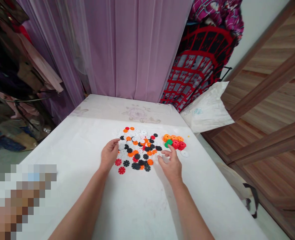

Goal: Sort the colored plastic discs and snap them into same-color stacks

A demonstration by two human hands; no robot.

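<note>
Flat, notched plastic discs lie in a loose pile on the white table, with black discs (137,156), orange discs (130,154), red discs (122,170) and white discs (139,134) mixed together. My left hand (109,155) is at the pile's left edge, thumb and fingers drawn together; whatever they may hold is too small to make out. To the right of the pile, my right hand (171,164) has its thumb and fingers apart, with the index fingertip close to a green disc (168,143). Behind that hand are grouped orange discs (173,137) and red discs (179,144).
A single white disc (184,153) lies right of the groups. The table (137,203) meets a purple curtain (137,50) at its far end. A white bag (207,110) sits at the right edge, beside wooden doors (269,110). Clothes (35,53) hang at left; a pixelated patch covers the lower left.
</note>
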